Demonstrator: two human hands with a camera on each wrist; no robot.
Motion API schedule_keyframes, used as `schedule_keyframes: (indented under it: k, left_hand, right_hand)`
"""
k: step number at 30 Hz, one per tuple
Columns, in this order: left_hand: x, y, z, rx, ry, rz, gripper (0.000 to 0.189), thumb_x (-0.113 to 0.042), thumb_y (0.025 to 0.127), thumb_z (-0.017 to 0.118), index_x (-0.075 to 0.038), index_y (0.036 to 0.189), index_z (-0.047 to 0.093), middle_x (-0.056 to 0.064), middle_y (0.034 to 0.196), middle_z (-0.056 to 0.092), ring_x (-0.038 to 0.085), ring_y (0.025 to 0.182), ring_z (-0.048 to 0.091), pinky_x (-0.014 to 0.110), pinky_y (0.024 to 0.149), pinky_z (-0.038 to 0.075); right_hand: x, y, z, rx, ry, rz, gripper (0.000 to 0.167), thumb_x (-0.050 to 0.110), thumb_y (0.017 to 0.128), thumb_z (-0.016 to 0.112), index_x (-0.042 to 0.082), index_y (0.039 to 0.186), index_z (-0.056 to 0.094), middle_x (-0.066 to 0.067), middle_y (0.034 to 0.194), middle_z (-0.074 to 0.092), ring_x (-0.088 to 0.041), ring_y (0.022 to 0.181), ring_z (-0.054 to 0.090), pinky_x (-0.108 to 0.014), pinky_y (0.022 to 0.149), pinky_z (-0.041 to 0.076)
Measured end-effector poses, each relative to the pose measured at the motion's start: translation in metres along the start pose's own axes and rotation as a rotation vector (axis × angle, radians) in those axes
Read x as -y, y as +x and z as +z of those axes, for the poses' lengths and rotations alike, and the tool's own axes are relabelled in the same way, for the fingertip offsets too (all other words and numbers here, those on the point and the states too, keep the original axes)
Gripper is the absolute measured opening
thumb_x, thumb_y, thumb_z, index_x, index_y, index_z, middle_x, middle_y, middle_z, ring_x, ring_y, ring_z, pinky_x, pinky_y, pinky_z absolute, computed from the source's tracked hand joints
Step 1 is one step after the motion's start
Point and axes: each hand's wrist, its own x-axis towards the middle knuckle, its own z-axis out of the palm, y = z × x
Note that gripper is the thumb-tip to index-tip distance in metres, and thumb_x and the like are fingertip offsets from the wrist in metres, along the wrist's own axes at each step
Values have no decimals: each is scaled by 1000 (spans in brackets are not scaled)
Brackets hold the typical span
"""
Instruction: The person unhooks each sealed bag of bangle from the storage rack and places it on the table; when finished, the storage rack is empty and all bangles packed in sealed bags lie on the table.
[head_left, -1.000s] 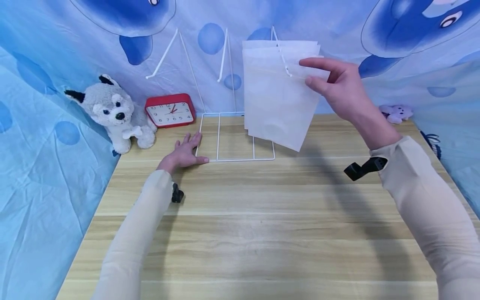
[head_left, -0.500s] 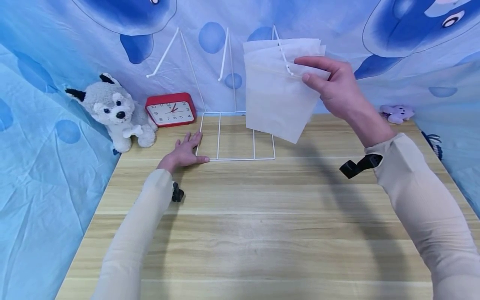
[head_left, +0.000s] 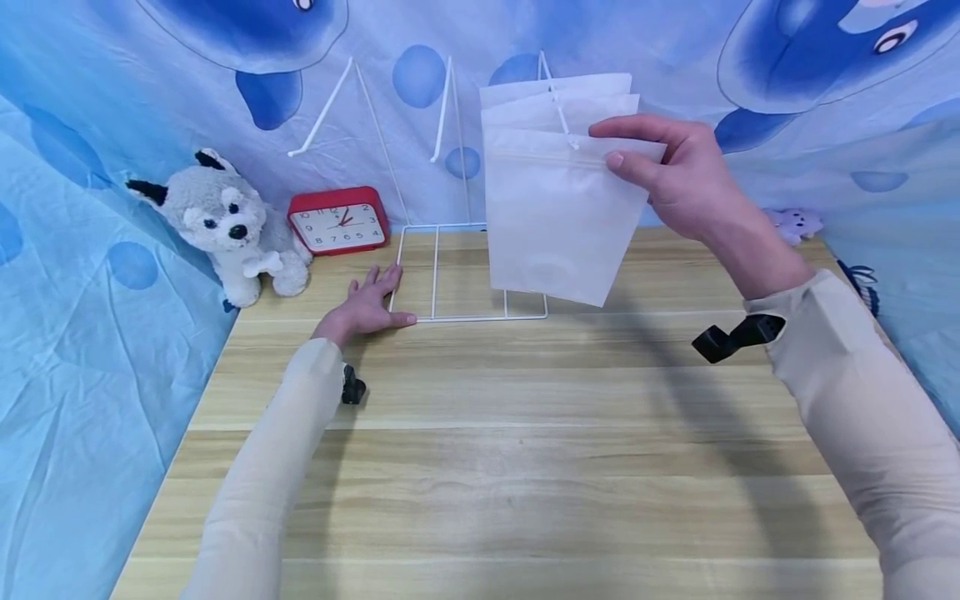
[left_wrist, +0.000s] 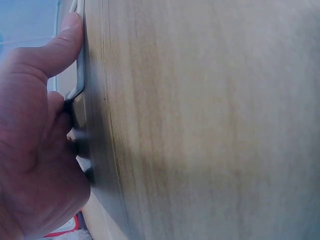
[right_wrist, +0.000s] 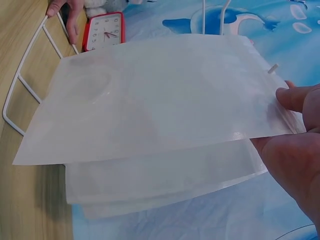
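My right hand [head_left: 686, 171] pinches the top right edge of a translucent white zip bag [head_left: 558, 221]. The tip of the right hook [head_left: 573, 143] pokes out through this bag near its top edge, and the right wrist view shows that hook tip [right_wrist: 273, 68] as well. Behind it on the same hook hang more white bags [right_wrist: 165, 175], their top edges stepped back toward the curtain. My left hand [head_left: 363, 304], fingers spread, rests at the left end of the white wire rack's base [head_left: 480, 318]. In the left wrist view the thumb [left_wrist: 67, 42] lies along the base wire.
Two bare hooks, a left one [head_left: 322, 108] and a middle one [head_left: 442, 112], rise from the rack. A plush husky [head_left: 232, 225] and a red clock [head_left: 339, 221] stand left of it. A purple plush toy [head_left: 795, 225] sits at the back right, before a blue curtain [head_left: 810, 183].
The front bag in my right hand has come forward toward the hook's tip, and the bags now stand farther apart along the hook. My left hand has stayed on the rack base.
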Motion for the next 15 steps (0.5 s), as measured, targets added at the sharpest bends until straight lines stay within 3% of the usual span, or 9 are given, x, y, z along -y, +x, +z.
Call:
schedule_keyframes:
  k: [4, 11, 15]
  left_hand:
    - [3, -1, 4, 3, -7, -8, 102, -44, 93, 68, -7, 161, 2, 11, 167, -5, 36, 149, -15, 59, 115, -11]
    - [2, 3, 2, 8, -2, -11, 104, -47, 91, 69, -9, 161, 1, 11, 167, -5, 35, 150, -15, 58, 116, -11]
    - [2, 4, 1, 9, 5, -17, 105, -47, 91, 69, -11, 161, 0, 9, 167, -6, 33, 150, -16, 57, 116, -11]
  right_hand:
    - [-1, -5, -1, 15, 4, -23, 29, 6, 96, 66, 13, 123, 73, -13, 130, 58, -25, 103, 65, -22, 78, 57]
    - [5, -11, -8, 29, 157, -29, 27, 2, 91, 72, 4, 118, 74, -15, 120, 63, -25, 93, 67, -23, 74, 57]
    - [6, -14, -15, 69, 239, -83, 29, -2, 89, 72, -5, 118, 71, -16, 110, 67, -21, 77, 65, -13, 53, 47]
